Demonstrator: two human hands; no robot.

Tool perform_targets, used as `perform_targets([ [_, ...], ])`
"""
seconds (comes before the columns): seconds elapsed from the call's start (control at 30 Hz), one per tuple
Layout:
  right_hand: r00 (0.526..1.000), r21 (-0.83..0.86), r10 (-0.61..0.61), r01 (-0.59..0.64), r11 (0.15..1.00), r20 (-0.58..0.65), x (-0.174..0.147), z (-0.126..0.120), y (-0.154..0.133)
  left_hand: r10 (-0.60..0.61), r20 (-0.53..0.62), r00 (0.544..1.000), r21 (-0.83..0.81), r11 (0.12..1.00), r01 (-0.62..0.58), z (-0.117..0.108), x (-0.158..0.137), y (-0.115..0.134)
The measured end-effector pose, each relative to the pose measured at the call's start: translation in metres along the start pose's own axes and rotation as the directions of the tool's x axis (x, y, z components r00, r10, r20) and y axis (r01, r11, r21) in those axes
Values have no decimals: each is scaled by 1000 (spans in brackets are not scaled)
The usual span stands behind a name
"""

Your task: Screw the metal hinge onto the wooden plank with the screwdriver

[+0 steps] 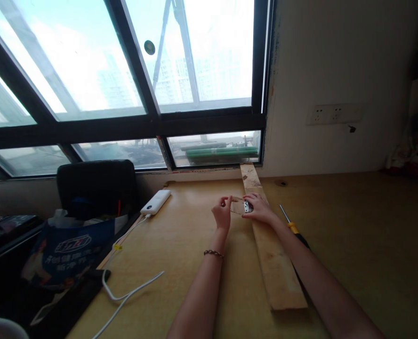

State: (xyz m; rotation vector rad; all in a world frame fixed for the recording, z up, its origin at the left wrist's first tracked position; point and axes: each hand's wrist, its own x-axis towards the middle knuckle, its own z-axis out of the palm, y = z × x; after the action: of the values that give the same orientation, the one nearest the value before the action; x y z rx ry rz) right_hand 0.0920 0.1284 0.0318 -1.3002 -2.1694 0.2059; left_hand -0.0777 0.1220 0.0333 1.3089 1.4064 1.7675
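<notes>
Fingers of the bare left hand (221,214) are pinching narrowly on the left edge of a clear, flat, film-like piece (236,206), while those of the bare right hand (260,209) are gripping a small, silver, plate-like metal part (246,206) at its right side. Both objects are being held at the left long edge of a long, pale wooden board (279,268), in the far half of the yellowish, wood-patterned worktop (195,263). Metal surfaces are shining and showing small dark spots; the clear film is letting the background show through. Timber is displaying faint grain, brown stains toward its far end, and a squared near end. Right of the board, a yellow-and-black-handled screwdriver (292,228) with a slim metal shaft is lying partly behind the right forearm (311,266). A white, round-cornered power bank (156,202) is resting at the worktop's left edge. Right fingers are concealing some of the metal; the view is not settling whether it is lying inside or against the film.
</notes>
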Motion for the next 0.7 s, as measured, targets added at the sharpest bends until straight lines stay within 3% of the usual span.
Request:
perform_targets([
  [0.13,1000,0,1,-1,1000,0,0,0,-1,25,156,987,191,980,-55,7,-8,18],
  [0.27,1000,-3,-7,7,1000,-13,-1,0,-2,5,229,973,239,969,-62,22,-20,22],
  [0.4,1000,-12,8,-8,1000,-23,-1,1,-3,-59,230,971,222,975,6,33,-29,16],
  [0.7,1000,-10,1,-1,1000,-31,-2,1,-4,-58,183,981,273,962,6,39,-25,0],
])
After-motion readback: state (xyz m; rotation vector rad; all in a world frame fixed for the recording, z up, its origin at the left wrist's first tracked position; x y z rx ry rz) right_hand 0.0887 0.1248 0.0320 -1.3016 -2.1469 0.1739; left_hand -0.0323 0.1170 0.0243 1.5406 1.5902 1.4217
